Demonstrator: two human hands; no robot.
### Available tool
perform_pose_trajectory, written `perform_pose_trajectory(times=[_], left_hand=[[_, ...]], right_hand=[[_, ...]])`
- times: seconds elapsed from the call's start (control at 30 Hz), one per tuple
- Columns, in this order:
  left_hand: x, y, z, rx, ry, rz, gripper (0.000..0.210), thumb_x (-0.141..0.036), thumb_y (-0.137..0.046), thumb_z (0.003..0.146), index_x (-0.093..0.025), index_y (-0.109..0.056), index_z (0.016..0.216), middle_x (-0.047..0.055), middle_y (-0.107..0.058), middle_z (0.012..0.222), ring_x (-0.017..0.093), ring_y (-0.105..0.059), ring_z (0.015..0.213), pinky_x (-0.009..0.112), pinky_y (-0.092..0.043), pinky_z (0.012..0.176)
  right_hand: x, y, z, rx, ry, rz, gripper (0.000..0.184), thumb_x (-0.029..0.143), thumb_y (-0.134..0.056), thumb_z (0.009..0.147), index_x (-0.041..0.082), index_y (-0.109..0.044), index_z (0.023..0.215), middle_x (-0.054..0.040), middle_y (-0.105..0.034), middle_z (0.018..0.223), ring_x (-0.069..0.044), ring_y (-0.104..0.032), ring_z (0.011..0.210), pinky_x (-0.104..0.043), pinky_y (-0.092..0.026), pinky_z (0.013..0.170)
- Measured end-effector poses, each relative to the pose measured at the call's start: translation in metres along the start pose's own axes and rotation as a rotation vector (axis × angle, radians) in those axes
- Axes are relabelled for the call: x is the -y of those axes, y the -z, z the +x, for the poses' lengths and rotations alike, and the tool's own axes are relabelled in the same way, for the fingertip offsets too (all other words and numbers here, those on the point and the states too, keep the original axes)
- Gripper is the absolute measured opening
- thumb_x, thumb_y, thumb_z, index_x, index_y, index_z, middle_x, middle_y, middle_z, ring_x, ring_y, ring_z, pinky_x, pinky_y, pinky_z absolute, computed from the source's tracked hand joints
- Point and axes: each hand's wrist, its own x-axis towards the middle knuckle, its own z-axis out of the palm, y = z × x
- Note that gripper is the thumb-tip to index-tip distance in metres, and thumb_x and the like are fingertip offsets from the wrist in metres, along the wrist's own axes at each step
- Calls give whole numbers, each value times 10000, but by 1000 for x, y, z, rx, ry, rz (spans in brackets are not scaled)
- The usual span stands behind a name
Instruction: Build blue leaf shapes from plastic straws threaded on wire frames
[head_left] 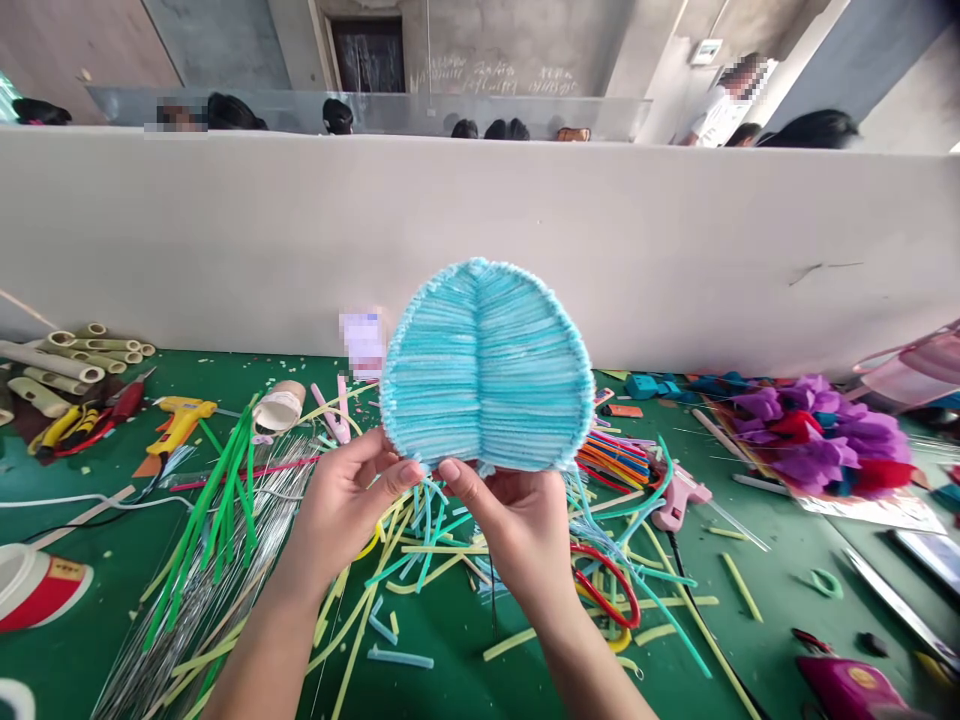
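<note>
Btm L, tub w/ red label sits at frame edge; btm R, magenta tool likewise. Btwn forearms, short blue stem lies on green tabletop. L hand & R hand both grip turquoise leaf-shaped piece along its btm edge: thumbs on near face, almost meeting at ctr, other fingers tucked behind, partly hidden. Piece is held up over messy stem pile; exact gap below can't be told. Open air round its fuzzy curved rim, so room is up, L & R. Blunt tip points up, ribbed face to camera, btm edge near straight. Ctr crease runs upright from btwn thumbs to tip, marking its axis; no side clearly longer. Farther back: yellow glue gun L, pink glue gun R, purple flowers beyond that. Bamboo pieces far L, near white partition. Past it, people's heads, then concrete wall.
</note>
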Motion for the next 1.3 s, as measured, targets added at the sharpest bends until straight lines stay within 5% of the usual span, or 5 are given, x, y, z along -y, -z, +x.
perform_pose_trajectory(times=[0.33,0.63,0.93,1.3], left_hand=[[-2,0,2,168,85,-55,327,-467,-701,864,-191,-740,1037,76,-768,1037,213,-702,925,267,-557,795],[-10,-4,-2,121,71,11,281,-412,-717,860,-198,-740,1042,83,-765,1044,211,-707,892,283,-559,810],[-13,-17,-5,-60,53,-40,324,-407,-788,780,-197,-749,1024,71,-785,1000,222,-718,869,300,-570,795],[-18,-20,-6,-76,47,-154,239,-342,-795,773,-182,-750,944,71,-797,943,254,-734,890,338,-580,812]], right_hand=[[0,1,2,-58,37,-46,67,220,-760,828,183,-722,786,-11,-763,744,-150,-701,672,-241,-566,633],[-2,1,2,-67,2,-49,87,237,-790,796,200,-715,774,-3,-746,713,-161,-697,655,-259,-568,619],[-7,1,0,-65,-22,-46,108,252,-806,772,190,-723,800,-22,-750,769,-159,-667,662,-267,-545,608],[-1,-3,-3,-22,-70,10,169,325,-786,798,184,-692,790,-19,-704,721,-142,-609,588,-263,-527,563]])
